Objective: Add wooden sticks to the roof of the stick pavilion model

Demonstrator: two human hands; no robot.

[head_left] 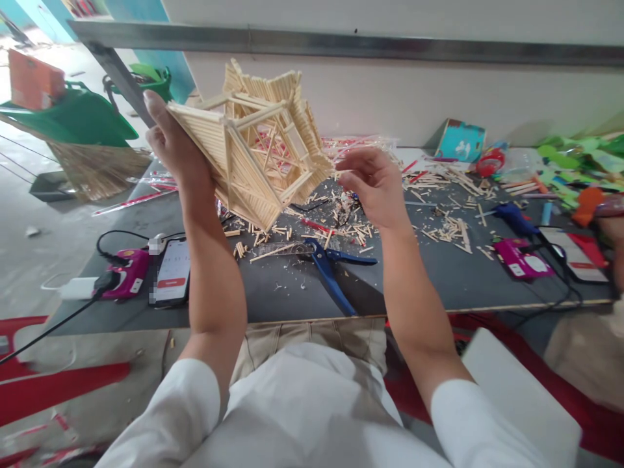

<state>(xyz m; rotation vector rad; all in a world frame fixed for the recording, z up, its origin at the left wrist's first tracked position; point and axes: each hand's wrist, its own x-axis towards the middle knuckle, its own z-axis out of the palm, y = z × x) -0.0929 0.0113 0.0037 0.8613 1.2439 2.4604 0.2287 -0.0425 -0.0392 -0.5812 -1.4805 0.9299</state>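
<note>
Left-hand fingers (155, 123) clenched on a wooden-stick roof frame (229, 162) — tilted, inner bracing (273, 153) turned into view; right-hand fingers (348, 170) open, just beside.

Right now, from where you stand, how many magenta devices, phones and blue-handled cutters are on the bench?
Magenta devices: 2
Phones: 2
Blue-handled cutters: 1
Total: 5
</note>
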